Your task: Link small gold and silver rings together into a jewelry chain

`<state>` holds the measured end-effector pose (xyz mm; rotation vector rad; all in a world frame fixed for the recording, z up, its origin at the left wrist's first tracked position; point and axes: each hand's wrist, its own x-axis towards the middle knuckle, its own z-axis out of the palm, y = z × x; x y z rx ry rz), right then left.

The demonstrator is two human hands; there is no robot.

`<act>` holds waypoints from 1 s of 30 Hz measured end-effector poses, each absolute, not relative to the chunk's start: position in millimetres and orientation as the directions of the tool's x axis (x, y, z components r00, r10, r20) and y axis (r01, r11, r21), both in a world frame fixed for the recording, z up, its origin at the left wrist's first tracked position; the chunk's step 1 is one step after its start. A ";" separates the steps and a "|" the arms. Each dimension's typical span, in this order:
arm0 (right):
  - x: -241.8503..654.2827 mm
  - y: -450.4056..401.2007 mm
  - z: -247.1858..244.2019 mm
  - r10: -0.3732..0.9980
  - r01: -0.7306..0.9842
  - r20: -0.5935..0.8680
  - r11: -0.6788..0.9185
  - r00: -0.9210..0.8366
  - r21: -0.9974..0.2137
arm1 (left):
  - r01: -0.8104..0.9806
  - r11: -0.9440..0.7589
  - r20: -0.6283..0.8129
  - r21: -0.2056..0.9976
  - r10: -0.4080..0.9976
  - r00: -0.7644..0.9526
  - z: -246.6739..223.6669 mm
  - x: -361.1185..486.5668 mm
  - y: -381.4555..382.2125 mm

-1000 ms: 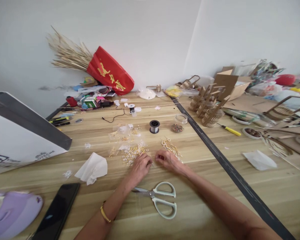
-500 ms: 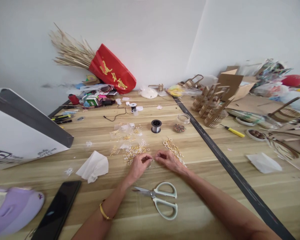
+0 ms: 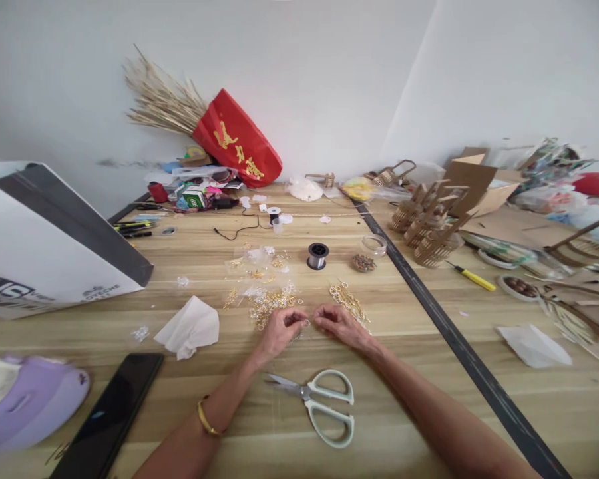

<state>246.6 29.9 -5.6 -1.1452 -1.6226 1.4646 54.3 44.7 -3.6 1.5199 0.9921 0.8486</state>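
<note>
Pinching a small round ring [image 3: 307,323], left hand [image 3: 282,331], right hand [image 3: 340,324] curled, fingertip closure unclear, grainy wooden table [image 3: 264,452]

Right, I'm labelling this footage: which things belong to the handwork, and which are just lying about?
In the handwork, apparently: small ring at the left hand; gold and silver pieces; probably scissors.

Just lying about, likely: phone; red bag; yellow tool.

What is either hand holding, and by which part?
Left hand: a tiny ring, apparently by its edge. Right hand: cannot be told.
</note>
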 end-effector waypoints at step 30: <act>243.5 26.4 1.4 0.886 0.173 -0.112 -0.036 -0.449 -0.984 | 0.098 -0.082 0.031 0.992 0.898 0.440 -0.7 54.5 42.6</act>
